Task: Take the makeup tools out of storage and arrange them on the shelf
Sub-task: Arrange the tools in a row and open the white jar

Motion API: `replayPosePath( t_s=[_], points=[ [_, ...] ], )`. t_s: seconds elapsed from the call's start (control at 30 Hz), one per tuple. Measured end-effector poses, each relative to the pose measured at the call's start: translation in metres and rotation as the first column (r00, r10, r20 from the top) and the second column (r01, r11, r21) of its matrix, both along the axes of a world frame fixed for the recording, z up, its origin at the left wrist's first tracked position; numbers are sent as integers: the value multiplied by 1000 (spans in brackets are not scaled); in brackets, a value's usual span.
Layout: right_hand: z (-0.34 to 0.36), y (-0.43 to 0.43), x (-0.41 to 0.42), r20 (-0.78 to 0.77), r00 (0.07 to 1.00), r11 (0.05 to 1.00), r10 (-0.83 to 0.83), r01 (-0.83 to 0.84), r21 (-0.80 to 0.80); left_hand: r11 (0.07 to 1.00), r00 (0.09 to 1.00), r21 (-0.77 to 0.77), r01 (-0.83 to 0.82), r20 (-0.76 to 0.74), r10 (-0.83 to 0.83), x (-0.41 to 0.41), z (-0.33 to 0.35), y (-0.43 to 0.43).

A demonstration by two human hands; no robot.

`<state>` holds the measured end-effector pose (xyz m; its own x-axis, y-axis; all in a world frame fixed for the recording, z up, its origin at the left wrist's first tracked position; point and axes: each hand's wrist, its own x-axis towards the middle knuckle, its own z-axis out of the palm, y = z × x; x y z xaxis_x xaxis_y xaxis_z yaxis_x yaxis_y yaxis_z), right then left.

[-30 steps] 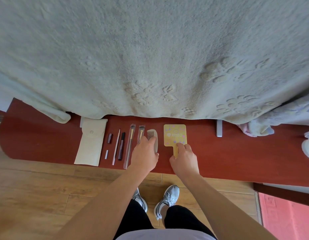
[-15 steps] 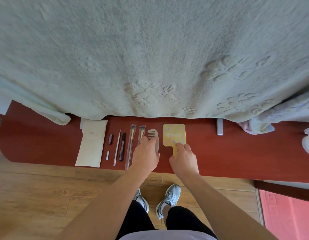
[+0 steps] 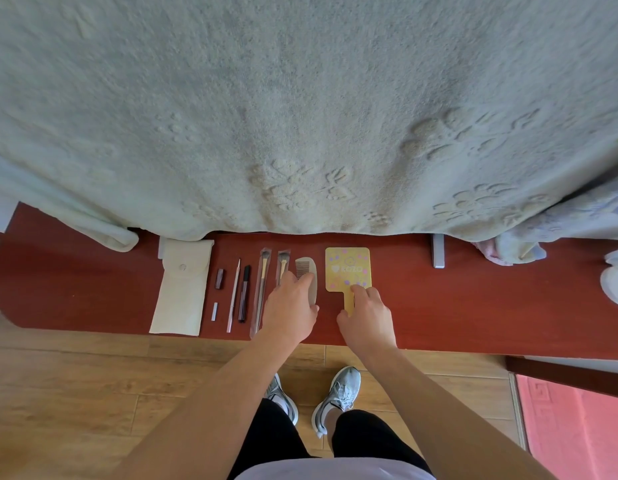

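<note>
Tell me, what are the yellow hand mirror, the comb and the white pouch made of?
Yellow hand mirror: probably smooth plastic, with a printed, faintly shiny back. Comb: pale and matte, likely plastic, though wood is possible. White pouch: soft fabric or faux leather, judging by its flap and snap button.

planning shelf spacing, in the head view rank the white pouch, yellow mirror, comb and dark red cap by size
1. white pouch
2. yellow mirror
3. comb, partly under the left hand, so full size unsure
4. dark red cap

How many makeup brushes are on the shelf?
2. One long brush lies left of the left hand; a shorter brush beside it runs under that hand, which could hide more.
</note>
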<state>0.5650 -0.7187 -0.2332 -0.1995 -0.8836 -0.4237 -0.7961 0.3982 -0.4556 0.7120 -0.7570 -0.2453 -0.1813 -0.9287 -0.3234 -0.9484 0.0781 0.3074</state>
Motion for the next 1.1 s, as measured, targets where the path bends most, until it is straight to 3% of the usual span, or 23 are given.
replayPosePath(
  t_s=[1.1],
  points=[
    [-2,3,-1,10,1000,1000,18,-18,-9,1000,1000,-9,6,-21,-6,2,1,0]
  ],
)
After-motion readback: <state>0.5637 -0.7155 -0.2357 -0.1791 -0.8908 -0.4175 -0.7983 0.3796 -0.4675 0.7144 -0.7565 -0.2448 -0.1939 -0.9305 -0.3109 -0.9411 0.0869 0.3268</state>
